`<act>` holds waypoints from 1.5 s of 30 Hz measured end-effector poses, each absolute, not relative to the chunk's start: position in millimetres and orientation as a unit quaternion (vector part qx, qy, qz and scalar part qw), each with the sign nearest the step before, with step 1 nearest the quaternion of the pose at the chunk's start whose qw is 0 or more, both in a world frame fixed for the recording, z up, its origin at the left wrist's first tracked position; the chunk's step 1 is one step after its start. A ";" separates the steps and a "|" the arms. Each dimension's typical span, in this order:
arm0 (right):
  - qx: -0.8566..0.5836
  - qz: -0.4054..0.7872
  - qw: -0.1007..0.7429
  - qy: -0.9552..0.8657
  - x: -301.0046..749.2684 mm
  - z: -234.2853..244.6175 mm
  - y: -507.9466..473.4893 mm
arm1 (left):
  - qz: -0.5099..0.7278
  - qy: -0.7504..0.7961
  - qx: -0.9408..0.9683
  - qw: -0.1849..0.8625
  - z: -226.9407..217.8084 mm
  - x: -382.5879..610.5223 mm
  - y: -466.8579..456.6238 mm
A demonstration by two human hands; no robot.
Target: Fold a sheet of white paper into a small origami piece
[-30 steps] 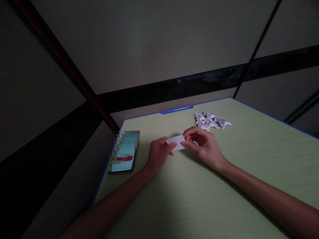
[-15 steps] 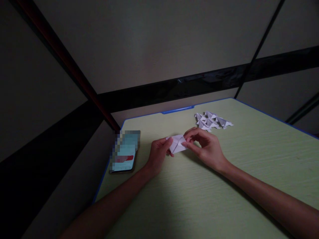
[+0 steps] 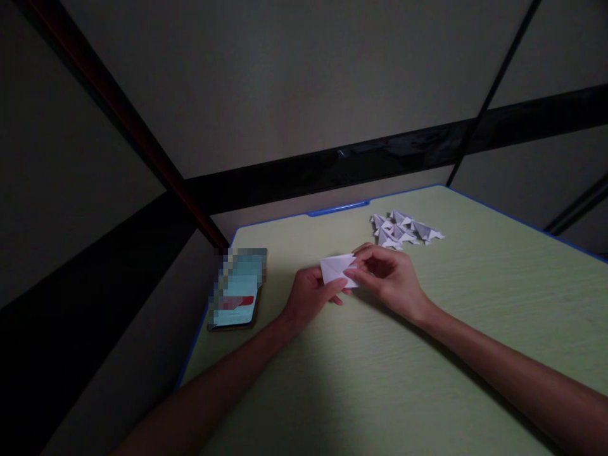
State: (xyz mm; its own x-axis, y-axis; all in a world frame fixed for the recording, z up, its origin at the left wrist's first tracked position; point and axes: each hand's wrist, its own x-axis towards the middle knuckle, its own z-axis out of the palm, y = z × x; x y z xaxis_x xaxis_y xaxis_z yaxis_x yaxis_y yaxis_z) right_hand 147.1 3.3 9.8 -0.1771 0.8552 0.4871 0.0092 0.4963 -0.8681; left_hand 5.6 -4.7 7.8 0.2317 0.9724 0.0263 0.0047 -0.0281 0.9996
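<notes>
A small folded white paper point(image 3: 335, 267) with crease lines is held up over the table between both hands. My left hand point(image 3: 311, 292) grips its left and lower side, the thumb lying across the lower edge and the fingers partly hidden behind. My right hand point(image 3: 392, 278) pinches the right end between thumb and index finger. The paper's right corner is partly covered by these fingers. Beyond my right hand lies a group of several folded white paper pieces point(image 3: 401, 229) with pointed flaps.
A phone point(image 3: 240, 291) with a lit, partly blurred screen lies at the table's left edge. The pale green table point(image 3: 427, 392) has a blue rim and a blue strip point(image 3: 338, 209) along its back edge. Behind it rises a panelled surface point(image 3: 304, 82) with a dark glossy band.
My left thumb has slid right and down along the paper's lower edge, uncovering its upper left corner. The right hand keeps its pinch almost in place.
</notes>
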 end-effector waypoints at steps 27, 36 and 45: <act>-0.259 0.299 0.440 -0.806 161.9 17.4 6.7 | 0.405 0.395 0.497 0.657 2.0 -2.2 0.8; -0.286 0.395 0.440 -0.754 159.8 16.8 6.9 | 0.411 0.444 0.534 0.590 2.6 -1.4 -1.6; -0.399 0.537 0.415 -0.616 148.3 12.6 7.4 | 0.453 0.489 0.523 0.531 4.2 3.8 -3.2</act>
